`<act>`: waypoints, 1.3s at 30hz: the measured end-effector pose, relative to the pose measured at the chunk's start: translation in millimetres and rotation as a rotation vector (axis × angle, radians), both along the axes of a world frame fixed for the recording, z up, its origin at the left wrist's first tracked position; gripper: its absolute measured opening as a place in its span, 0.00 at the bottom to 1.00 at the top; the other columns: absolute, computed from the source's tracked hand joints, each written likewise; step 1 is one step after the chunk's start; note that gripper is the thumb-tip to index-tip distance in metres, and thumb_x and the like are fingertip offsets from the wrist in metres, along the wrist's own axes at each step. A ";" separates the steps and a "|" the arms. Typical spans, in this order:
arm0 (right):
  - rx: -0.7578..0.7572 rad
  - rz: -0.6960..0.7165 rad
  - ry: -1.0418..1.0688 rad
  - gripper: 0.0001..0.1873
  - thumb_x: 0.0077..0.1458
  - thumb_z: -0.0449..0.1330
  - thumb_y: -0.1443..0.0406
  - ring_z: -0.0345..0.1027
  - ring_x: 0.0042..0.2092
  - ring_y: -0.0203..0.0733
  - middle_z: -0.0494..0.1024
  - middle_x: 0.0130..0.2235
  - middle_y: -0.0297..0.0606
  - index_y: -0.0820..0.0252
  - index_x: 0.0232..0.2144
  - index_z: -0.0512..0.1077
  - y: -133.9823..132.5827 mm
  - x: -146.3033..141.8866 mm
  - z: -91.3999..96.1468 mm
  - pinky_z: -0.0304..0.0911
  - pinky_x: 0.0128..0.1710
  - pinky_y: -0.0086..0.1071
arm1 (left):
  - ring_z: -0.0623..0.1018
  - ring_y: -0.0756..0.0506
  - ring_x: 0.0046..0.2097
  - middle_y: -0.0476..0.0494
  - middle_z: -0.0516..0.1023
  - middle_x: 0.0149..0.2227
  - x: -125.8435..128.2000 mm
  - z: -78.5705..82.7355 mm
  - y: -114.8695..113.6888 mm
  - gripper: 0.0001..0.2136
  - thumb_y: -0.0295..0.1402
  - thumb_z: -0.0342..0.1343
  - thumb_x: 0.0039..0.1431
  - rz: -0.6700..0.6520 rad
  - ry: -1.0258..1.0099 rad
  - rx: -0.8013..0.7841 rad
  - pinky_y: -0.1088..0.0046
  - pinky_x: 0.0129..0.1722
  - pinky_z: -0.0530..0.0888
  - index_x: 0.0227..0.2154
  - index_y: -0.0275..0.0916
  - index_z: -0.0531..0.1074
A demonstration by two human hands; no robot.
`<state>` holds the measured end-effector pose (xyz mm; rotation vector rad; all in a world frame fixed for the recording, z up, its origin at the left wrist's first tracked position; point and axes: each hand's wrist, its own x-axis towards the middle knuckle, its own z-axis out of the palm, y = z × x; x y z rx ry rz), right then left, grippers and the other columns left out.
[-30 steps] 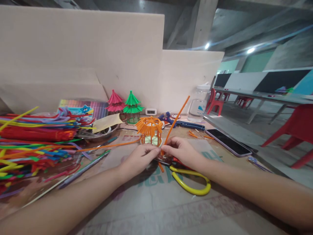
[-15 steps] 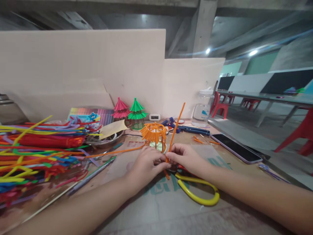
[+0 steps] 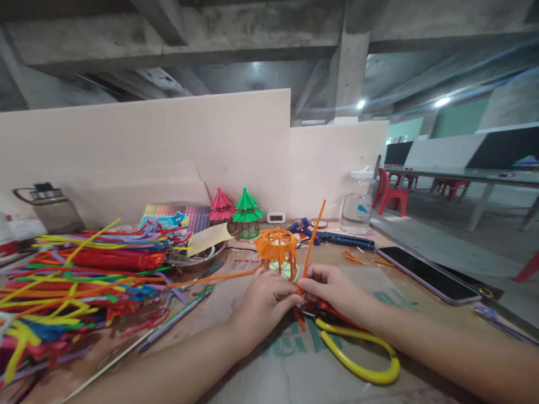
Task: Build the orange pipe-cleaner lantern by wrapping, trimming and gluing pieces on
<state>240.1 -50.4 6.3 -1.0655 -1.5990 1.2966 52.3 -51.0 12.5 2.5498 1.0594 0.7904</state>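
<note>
Fingers [image 3: 319, 288] of left hand [image 3: 261, 303] and right hand [image 3: 334, 287] pinched on one orange strip [image 3: 314, 238]. Orange model house [image 3: 269, 247] just beyond them; scissors [image 3: 357, 372] nearer, to their right.

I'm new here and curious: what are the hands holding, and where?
The right hand pinches an orange stem low down; what the left hand grips is unclear.

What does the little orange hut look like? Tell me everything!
The hut has a round, bright orange roof made of many narrow strips that slant outward and down, with gaps showing at the top. Thin, darker posts stand between the roof and a pale green base. It's upright, just beyond the left hand, which hides its lower front. I can't tell whether the fingers touch it.
</note>
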 end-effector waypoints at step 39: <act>0.269 -0.144 -0.282 0.14 0.52 0.58 0.56 0.67 0.30 0.41 0.74 0.26 0.36 0.59 0.23 0.70 -10.8 -2.4 8.0 0.60 0.31 0.32 | 0.73 0.48 0.34 0.48 0.77 0.26 5.6 0.0 -0.8 0.14 0.34 0.52 0.62 0.014 -0.090 -0.196 0.73 0.38 0.65 0.25 0.38 0.79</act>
